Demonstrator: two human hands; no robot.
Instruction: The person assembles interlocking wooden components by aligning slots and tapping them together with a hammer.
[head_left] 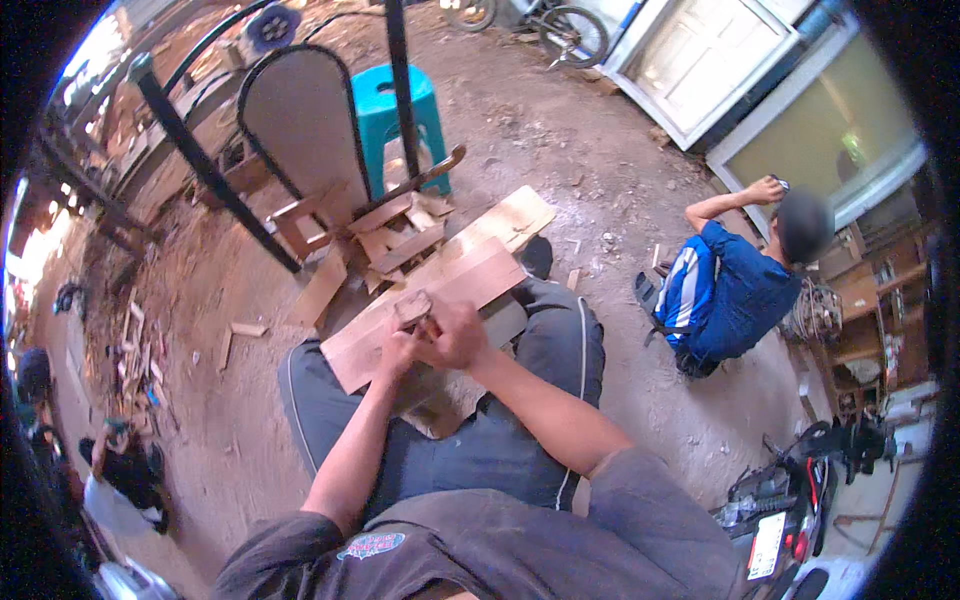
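A small brown wooden block (411,307) sits between both of my hands, above my knees. My left hand (397,347) grips its lower left side, and my right hand (455,335) closes on it from the right. Under the hands a long reddish-brown plank (470,272) lies across my grey trousers (545,340) and reaches toward a paler board (513,217) on the dirt ground.
A heap of wood offcuts (395,232) lies ahead beside a teal plastic stool (392,105) and black metal frames (200,160). A person in a blue shirt (735,295) crouches at right by white door panels (715,50). A motorbike (800,500) stands lower right; scraps (140,350) litter the left.
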